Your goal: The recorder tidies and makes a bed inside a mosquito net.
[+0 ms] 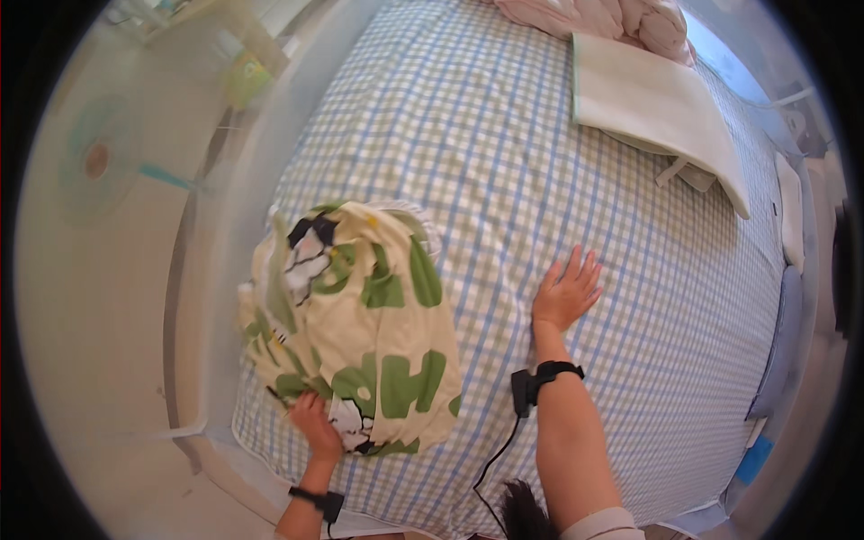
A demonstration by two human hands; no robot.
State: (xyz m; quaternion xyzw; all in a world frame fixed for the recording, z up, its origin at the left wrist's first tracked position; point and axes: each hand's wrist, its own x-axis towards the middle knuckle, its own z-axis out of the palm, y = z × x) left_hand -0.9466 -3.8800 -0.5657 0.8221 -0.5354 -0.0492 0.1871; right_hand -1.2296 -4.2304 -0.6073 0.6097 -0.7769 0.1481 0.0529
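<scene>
My left hand (316, 425) is at the near left corner of a bundled cream cloth (351, 324) with green letter shapes and cartoon figures. Its fingers rest against the fabric's lower edge; whether they grip it is hard to see. The cloth lies in a loose heap with folds along its left side, and a pale ruffled edge shows at its far right. To the right, my right hand (568, 290) is spread palm down on the checked bed sheet (486, 202), holding nothing. Each wrist wears a black strap with a small device and a cable.
A white folded pad or mat (655, 101) lies at the far right, before a pink quilt (607, 17). Sheer netting (270, 135) walls the bed's left side. Beyond it stand a fan (98, 160) and a wooden table (202, 27). A blue-grey cushion (776, 344) lies along the right edge.
</scene>
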